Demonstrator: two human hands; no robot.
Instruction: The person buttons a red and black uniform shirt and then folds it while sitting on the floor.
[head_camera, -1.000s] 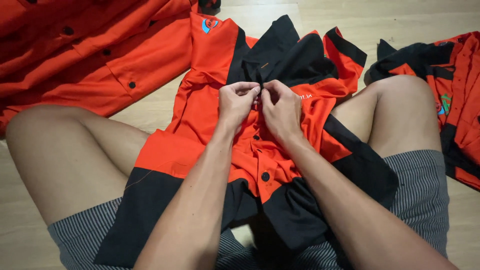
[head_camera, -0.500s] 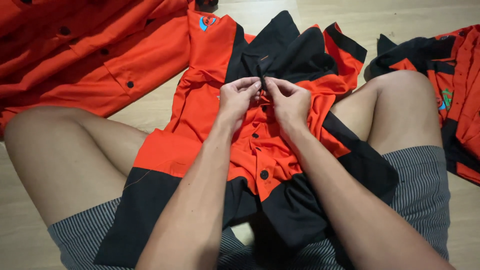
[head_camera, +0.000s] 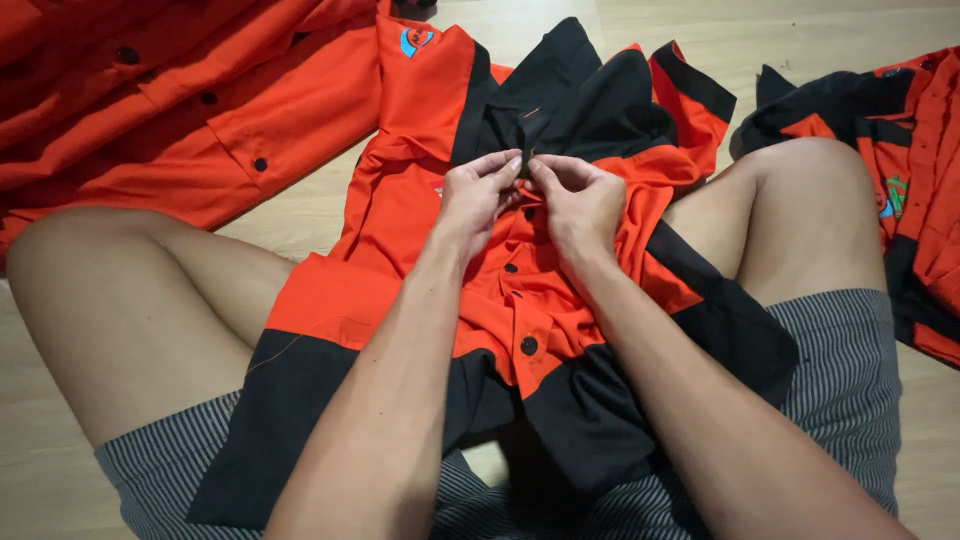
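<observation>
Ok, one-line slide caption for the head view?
Both hands, left and right, pinch the button placket of an orange-and-black shirt spread across the lap.

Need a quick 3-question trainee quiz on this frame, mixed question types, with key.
1. True or false: both hands pinch the placket of the orange and black button-up shirt near its collar.
2. Which lies at far left on the pale wooden floor? A) plain orange garment with dark buttons B) blue towel C) white cap
3. Fill in: the person wears grey striped ____.

Key
1. True: left hand and right hand meet fingertip to fingertip there.
2. A: the plain orange garment.
3. Shorts.
</observation>
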